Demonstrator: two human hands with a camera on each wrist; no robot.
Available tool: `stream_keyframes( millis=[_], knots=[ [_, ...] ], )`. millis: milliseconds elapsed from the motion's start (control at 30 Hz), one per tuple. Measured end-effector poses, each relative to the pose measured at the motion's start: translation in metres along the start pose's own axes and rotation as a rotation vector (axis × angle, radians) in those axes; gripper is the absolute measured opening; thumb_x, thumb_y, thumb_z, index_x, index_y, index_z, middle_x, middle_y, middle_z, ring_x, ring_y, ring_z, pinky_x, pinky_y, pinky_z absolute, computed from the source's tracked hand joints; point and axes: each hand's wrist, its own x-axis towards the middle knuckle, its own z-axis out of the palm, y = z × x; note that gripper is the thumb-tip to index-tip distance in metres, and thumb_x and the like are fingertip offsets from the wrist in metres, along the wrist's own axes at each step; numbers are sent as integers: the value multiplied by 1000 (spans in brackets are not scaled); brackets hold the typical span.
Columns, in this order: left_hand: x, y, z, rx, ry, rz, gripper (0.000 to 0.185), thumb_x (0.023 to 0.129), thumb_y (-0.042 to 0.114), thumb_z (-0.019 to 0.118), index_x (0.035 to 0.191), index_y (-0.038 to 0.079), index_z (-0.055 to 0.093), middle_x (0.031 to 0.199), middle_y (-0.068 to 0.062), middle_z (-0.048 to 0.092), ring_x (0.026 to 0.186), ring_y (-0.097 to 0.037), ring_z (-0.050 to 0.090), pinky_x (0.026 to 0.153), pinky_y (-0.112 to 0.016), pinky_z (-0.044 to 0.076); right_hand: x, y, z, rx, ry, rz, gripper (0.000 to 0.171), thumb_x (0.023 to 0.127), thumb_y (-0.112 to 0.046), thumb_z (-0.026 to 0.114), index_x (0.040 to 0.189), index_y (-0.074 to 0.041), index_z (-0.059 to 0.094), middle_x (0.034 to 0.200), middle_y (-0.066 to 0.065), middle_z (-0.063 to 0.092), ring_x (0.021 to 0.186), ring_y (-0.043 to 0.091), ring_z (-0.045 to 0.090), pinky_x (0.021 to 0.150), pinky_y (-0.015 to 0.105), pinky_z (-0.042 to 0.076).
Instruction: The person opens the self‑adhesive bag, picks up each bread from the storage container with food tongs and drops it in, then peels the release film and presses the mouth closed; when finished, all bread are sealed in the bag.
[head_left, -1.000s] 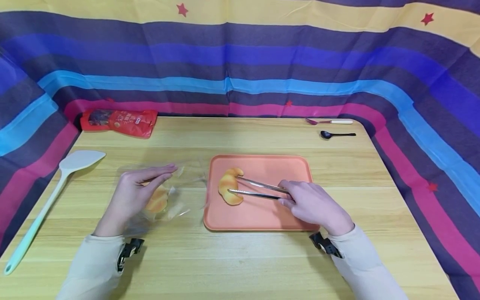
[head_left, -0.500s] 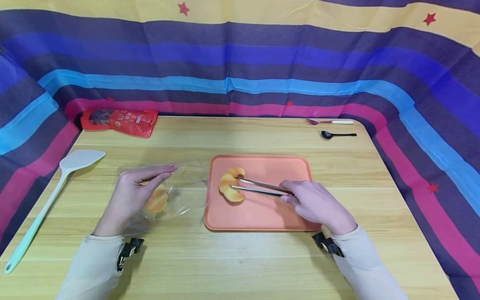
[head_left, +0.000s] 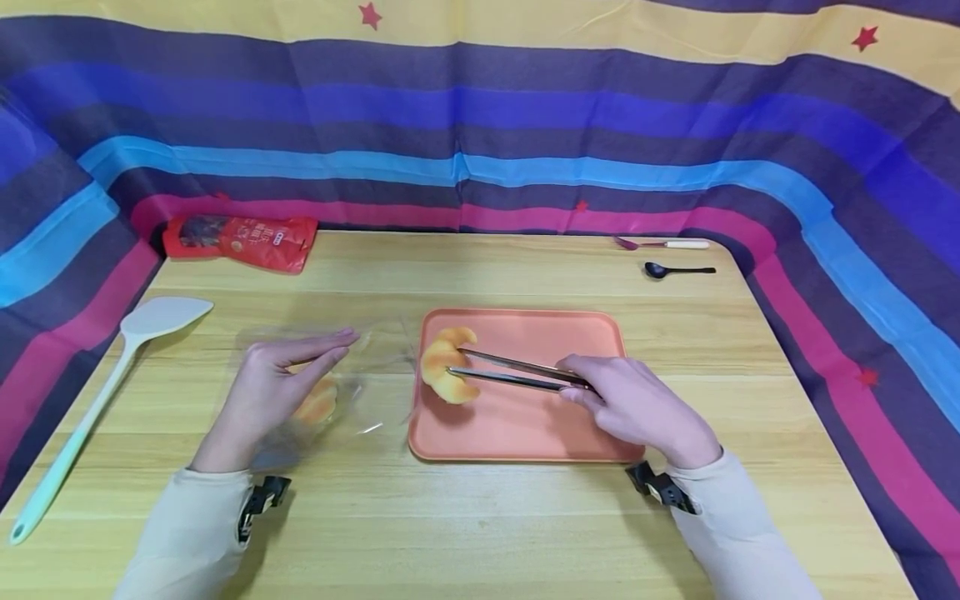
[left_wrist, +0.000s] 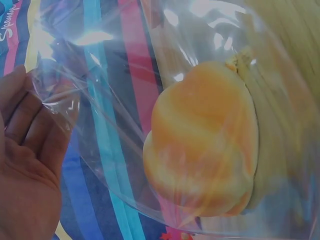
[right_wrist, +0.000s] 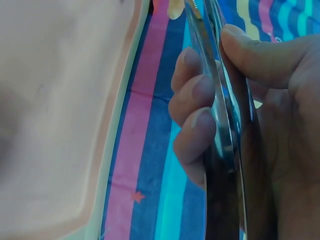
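Observation:
My right hand (head_left: 637, 408) grips metal tongs (head_left: 517, 375), seen close in the right wrist view as tongs (right_wrist: 222, 125) squeezed between thumb and fingers (right_wrist: 195, 95). The tong tips clamp a golden croissant (head_left: 444, 367), held just above the left edge of the orange tray (head_left: 540, 417). My left hand (head_left: 270, 387) holds up a clear plastic bag (head_left: 360, 392), pinching its edge between thumb and nearly straight fingers. Another golden bun (head_left: 318, 404) lies inside that bag; in the left wrist view the bun (left_wrist: 205, 145) fills the film (left_wrist: 115, 100) beside my palm (left_wrist: 25, 165).
A red snack packet (head_left: 240, 237) lies at the table's back left. A pale spatula (head_left: 97, 392) stretches along the left side. A black spoon (head_left: 675, 269) and a white-handled fork (head_left: 660, 244) sit at the back right. Striped cloth walls surround the table.
The tongs have carried the croissant left across the tray to its left edge, slightly lifted. The left hand and bag have barely moved.

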Motion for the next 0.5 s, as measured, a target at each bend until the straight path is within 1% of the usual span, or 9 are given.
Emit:
stream_keyframes(
  millis=[133, 233, 367, 500],
  knots=[
    [0, 0, 1, -10, 0, 6, 32, 84, -5, 74, 113, 9, 75, 115, -2, 70, 107, 0, 62, 90, -12, 46, 3, -4, 1, 22, 1, -32, 21, 97, -23, 65, 117, -15, 65, 95, -11, 62, 69, 6, 51, 64, 28, 47],
    [-1, 1, 1, -19, 3, -2, 30, 86, -3, 74, 113, 9, 75, 115, -2, 70, 107, 0, 62, 90, -12, 46, 6, -9, 2, 36, -3, -53, 21, 98, -23, 64, 117, -15, 64, 92, -12, 60, 66, 5, 49, 63, 27, 46],
    [-1, 1, 1, -24, 8, -12, 29, 86, -2, 74, 112, 10, 76, 115, -2, 70, 107, -1, 62, 90, -12, 46, 12, -14, 6, 29, -13, -48, 17, 99, -24, 62, 115, -17, 64, 85, -14, 56, 62, 4, 47, 59, 25, 44],
    [-1, 0, 2, -17, 5, -12, 29, 86, -3, 74, 112, 9, 76, 114, -2, 70, 106, -1, 63, 90, -12, 46, 19, -19, 11, 13, -22, -33, 17, 99, -24, 61, 116, -18, 63, 82, -15, 54, 61, 5, 47, 56, 24, 43]
  ],
)
